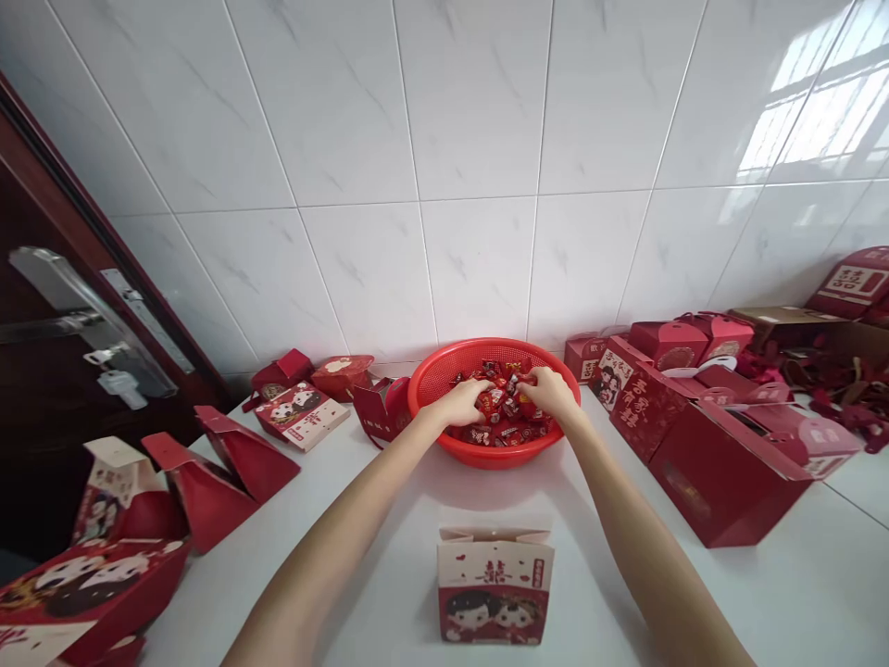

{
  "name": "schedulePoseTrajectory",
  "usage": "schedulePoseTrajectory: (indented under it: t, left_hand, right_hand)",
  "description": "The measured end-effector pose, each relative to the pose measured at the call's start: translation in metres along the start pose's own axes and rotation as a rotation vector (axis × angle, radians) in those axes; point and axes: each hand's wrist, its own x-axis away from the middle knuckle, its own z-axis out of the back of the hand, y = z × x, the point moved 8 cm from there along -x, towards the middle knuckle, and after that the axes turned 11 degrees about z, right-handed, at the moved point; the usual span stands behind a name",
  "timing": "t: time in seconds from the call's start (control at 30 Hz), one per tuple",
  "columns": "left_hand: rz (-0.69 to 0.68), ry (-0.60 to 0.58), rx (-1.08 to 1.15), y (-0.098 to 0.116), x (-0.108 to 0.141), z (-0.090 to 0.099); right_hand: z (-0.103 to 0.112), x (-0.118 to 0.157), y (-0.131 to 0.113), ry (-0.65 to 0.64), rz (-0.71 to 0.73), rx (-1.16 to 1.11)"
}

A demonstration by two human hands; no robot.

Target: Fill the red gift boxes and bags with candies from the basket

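Observation:
A round red plastic basket [494, 457] stands against the tiled wall, with several red-wrapped candies [510, 433] inside. Both hands reach into it. My left hand [464, 403] is at the left part of the pile, fingers bent around something too small to make out. At the right part, my right hand [548, 393] has its thumb and fingers closed on a red wrapped piece. Nearer to me, between my forearms, a small white and red paper box [495, 585] with two cartoon figures stands upright, its top edges apart.
Red gift boxes [229, 463] line the left side, near a dark door with a handle and keys [121, 382]. On the right, a large red box [722, 472] holds smaller boxes. Behind it lies a brown carton [784, 317] beside red ribbons.

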Motion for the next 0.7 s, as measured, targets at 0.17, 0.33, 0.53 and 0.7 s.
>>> schedulePoseTrajectory:
  t: [0.17, 0.33, 0.53, 0.7]
  left_hand:
    - [0.054, 0.002, -0.057, -0.009, -0.002, -0.003]
    - [0.051, -0.043, -0.135, -0.006, -0.001, -0.009]
    - [0.041, -0.082, -0.177, 0.004, -0.009, -0.014]
    - [0.058, -0.023, -0.092, 0.012, -0.025, -0.014]
  right_hand:
    - [-0.002, 0.0, 0.006, 0.072, -0.04, -0.205]
    - [-0.006, 0.001, 0.008, 0.119, -0.016, -0.452]
    - [-0.001, 0.001, 0.006, 0.168, 0.03, -0.54]
    - [0.002, 0.003, 0.001, 0.174, 0.067, -0.589]
